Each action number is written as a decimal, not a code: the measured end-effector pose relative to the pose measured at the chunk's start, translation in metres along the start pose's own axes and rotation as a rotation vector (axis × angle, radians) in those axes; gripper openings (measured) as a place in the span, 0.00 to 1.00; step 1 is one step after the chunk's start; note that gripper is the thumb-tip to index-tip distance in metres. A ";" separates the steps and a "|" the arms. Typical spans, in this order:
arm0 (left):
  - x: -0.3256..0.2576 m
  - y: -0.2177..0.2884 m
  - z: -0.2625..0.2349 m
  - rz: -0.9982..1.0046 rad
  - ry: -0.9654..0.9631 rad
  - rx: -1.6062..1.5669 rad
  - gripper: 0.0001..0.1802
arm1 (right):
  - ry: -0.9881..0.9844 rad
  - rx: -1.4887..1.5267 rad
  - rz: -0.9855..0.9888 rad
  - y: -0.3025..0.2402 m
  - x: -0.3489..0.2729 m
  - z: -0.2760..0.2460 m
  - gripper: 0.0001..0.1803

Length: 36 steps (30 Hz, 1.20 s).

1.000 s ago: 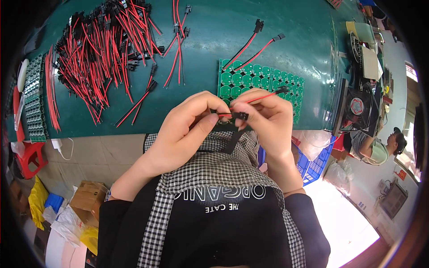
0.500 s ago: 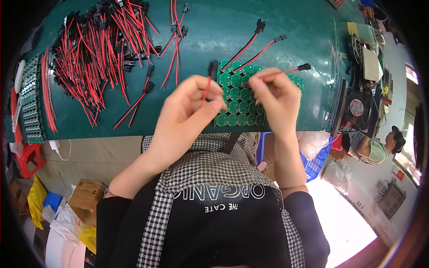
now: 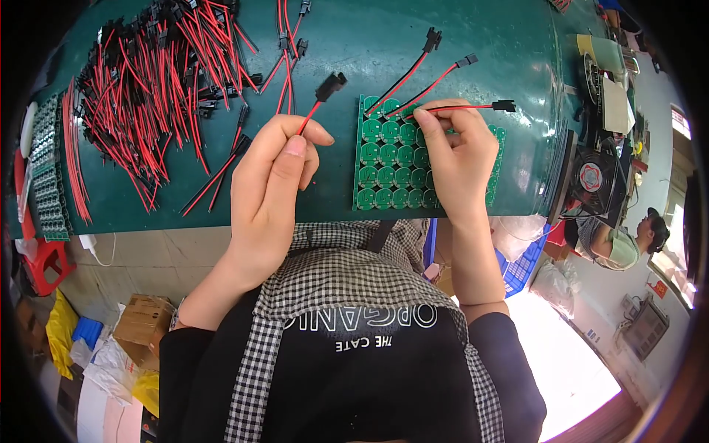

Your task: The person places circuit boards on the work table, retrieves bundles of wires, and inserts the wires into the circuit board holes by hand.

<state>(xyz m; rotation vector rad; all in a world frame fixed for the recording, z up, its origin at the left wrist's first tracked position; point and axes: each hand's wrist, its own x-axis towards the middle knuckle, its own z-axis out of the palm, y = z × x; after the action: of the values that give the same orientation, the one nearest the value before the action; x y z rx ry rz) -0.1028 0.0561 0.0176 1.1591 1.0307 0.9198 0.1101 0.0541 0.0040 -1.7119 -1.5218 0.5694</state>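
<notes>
Head view: left hand (image 3: 269, 184) pinches a red-black lead (image 3: 319, 100) above the green counter (image 3: 354, 44); right hand (image 3: 461, 151) fingers grip another lead (image 3: 473, 108) over the green circuit panel (image 3: 384, 166). Leads look light and limp; best held near the plug. Brown carton (image 3: 140, 325) on the floor, lower left.

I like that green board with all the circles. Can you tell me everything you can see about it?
The green board is a flat panel made of many small round circuit pieces joined in rows, with pale markings on each disc. It lies flat on the dark green table, near its front edge. The right hand rests on its right part, pinching a red and black wire over it. Two more wires with black plugs reach onto its top edge. The left hand is beside it, not touching.
</notes>
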 end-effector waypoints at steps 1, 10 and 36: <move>0.000 -0.001 0.000 0.020 0.002 -0.016 0.12 | -0.001 0.001 -0.001 -0.001 0.000 0.001 0.05; -0.006 -0.002 -0.005 -0.017 0.056 -0.013 0.11 | 0.004 -0.118 -0.160 -0.001 -0.001 0.000 0.02; -0.009 -0.014 0.005 0.098 0.029 0.031 0.14 | -0.143 -0.011 0.021 -0.008 0.003 -0.007 0.06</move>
<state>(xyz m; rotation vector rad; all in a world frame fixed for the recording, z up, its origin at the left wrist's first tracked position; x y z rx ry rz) -0.1004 0.0437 0.0056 1.2344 1.0222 1.0035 0.1109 0.0557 0.0145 -1.7289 -1.6106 0.7082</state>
